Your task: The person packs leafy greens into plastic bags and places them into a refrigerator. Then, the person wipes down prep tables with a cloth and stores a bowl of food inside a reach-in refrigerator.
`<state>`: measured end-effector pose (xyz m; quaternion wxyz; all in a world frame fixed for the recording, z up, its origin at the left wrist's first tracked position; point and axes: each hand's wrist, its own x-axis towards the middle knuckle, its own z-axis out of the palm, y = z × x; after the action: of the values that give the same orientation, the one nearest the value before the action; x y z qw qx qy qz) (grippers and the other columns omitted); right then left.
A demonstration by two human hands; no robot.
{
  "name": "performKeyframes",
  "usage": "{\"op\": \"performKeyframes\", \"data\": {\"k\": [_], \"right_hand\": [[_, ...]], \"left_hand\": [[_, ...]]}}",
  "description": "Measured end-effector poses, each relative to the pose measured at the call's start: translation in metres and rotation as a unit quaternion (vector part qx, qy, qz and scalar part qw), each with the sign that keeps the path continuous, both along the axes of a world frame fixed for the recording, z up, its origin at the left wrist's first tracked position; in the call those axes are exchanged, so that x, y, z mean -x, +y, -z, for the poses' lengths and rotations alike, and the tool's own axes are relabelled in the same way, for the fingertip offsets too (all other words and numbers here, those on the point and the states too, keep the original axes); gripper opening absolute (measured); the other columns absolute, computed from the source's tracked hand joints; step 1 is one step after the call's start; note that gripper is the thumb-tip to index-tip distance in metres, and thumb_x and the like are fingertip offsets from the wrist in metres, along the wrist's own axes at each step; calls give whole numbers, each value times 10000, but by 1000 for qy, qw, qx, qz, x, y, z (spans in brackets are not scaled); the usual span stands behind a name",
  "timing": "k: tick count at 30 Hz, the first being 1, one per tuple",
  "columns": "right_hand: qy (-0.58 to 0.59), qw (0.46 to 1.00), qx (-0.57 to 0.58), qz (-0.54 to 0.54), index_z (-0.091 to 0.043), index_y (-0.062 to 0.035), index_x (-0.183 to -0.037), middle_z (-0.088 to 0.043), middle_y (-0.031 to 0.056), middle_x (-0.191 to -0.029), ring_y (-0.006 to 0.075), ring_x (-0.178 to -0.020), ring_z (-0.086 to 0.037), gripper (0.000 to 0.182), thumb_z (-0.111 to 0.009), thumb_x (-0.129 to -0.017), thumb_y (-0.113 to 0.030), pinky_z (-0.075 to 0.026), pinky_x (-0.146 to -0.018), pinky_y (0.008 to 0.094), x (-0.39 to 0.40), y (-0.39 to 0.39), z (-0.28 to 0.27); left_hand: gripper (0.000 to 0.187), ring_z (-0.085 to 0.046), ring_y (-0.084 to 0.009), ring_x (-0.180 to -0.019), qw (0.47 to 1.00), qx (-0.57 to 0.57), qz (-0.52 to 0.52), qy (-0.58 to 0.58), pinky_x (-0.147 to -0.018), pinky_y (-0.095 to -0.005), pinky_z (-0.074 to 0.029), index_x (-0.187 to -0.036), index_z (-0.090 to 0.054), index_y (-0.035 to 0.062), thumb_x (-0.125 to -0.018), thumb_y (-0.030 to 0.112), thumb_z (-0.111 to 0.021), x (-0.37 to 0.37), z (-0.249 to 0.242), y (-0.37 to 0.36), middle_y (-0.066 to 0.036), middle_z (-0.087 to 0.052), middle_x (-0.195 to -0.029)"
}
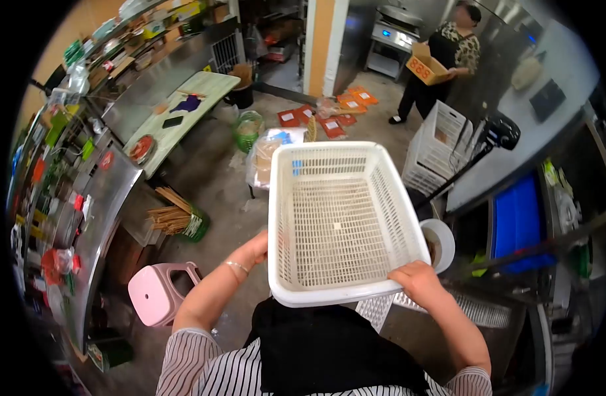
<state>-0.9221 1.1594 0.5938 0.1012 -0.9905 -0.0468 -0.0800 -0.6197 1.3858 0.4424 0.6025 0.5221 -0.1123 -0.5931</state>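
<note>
A white plastic basket (346, 295) with slotted walls and a slotted floor is held up in front of my body, tilted so its inside faces me. Nothing lies in it except a small pale spot on its floor. My left hand (255, 249) grips the left side, its fingers partly hidden behind the wall. On the near right corner, my right hand (416, 282) is closed over the rim. A black apron (329, 353) shows just below the basket.
Left stand a pink stool (156, 295), a green bucket (196, 224) of sticks and a long table (191, 105). Red packets (331, 127) lie on the floor ahead. Stacked white crates (435, 142) and a white bucket (440, 244) are right. Another person (448, 53) holds a cardboard box (426, 66).
</note>
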Motion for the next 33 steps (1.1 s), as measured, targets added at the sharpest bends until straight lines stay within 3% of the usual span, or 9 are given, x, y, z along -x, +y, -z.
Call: {"op": "performKeyframes", "data": {"k": [4,7,10,12,15,18,20,22,33], "right_hand": [[115,980,-104,-121,-559,-118,-1113,-556,90,-1104,260,-1060,-503,522,-708,-622,-212,-397,-850,369,-35,-29,-4],[72,947,-313,-10,-309,-41,-1337,-302,188,-1361,342,-1256,-317,994,-803,-529,-340,-286,-1016,400,-46,-52,-3],[28,803,-576,150,-256,-17,-1344,-349,184,-1333,324,-1180,-425,803,-672,-726,-315,-461,-841,407,-56,-85,82],[299,528,-747,271,-314,-31,-1309,-449,191,-1250,327,-1070,-516,648,-588,-797,-319,-501,-709,411,-63,-82,90],[450,480,-699,280,-431,-61,-1204,-593,127,-1018,269,-794,-607,493,-557,-781,-282,-512,-580,381,-93,-65,102],[406,500,-705,297,-464,-60,-1154,-605,107,-960,222,-728,-609,418,-547,-768,-197,-516,-564,331,-134,-42,131],[427,497,-697,292,-485,-50,-1107,-606,92,-913,176,-704,-605,369,-543,-750,-125,-510,-527,286,-176,-21,122],[465,511,-677,255,-497,-38,-1078,-604,74,-878,165,-663,-596,346,-553,-744,-110,-492,-486,267,-217,-1,129],[623,512,-567,170,-515,-47,-984,-564,43,-713,137,-547,-541,245,-558,-760,-137,-434,-422,233,-446,239,177]], "left_hand": [[423,-610,-181,-850,995,3,-82,-50,-735,-308,-529,-1141,-512,-60,-869,262,-545,2,24,14,-148,-597,-1024],[408,-590,-162,-784,979,-48,-189,-56,-645,-285,-485,-1113,-536,-51,-851,261,-547,16,28,46,-125,-604,-986],[414,-590,-146,-704,960,-49,-274,-44,-549,-261,-465,-1077,-567,-44,-834,289,-531,43,20,58,-101,-627,-918],[415,-590,-144,-709,943,-71,-325,-25,-567,-270,-465,-1062,-572,-53,-823,285,-543,56,28,66,-106,-630,-908],[402,-581,-143,-699,923,-88,-373,-24,-566,-271,-455,-1034,-589,-46,-819,289,-539,65,40,105,-103,-626,-896],[429,-477,-83,-556,908,-162,-381,-68,-447,-231,-348,-984,-604,-31,-826,362,-536,72,22,143,-70,-596,-793],[468,-352,-43,-462,875,-5,-470,120,-387,-210,-229,-931,-614,-18,-830,433,-537,81,24,179,-31,-563,-693],[459,-297,-29,-409,814,-36,-565,128,-359,-195,-185,-918,-615,-6,-836,440,-546,91,38,213,9,-537,-613],[154,-361,-37,-397,668,6,-682,296,-331,-189,-248,-934,-596,-19,-838,94,-555,140,31,265,-29,-579,-675]]}}
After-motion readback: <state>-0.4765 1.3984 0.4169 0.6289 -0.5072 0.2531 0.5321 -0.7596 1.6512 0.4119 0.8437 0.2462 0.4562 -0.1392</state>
